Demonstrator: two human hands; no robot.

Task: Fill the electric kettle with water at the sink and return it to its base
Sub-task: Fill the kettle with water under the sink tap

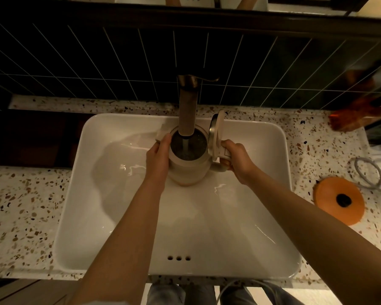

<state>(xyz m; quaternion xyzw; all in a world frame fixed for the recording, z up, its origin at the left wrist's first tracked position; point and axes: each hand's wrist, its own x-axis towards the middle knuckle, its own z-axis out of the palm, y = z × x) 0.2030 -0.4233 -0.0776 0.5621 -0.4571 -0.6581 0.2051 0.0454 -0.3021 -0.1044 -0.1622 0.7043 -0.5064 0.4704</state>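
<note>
A cream electric kettle (188, 170) is held over the white sink (119, 216), under the bronze faucet (187, 111). Its lid (216, 133) stands flipped up on the right. Water runs from the spout into the open kettle. My left hand (160, 159) presses flat against the kettle's left side. My right hand (234, 160) grips the kettle's handle on the right. The round orange kettle base (337, 200) lies on the counter to the right of the sink, with a dark connector in its middle.
The terrazzo counter (20, 205) surrounds the sink. A coiled grey cord (368, 173) lies behind the base. An orange-brown object (356, 115) stands at the far right against the dark tiled wall (97, 62). Another cable hangs below the counter's front edge.
</note>
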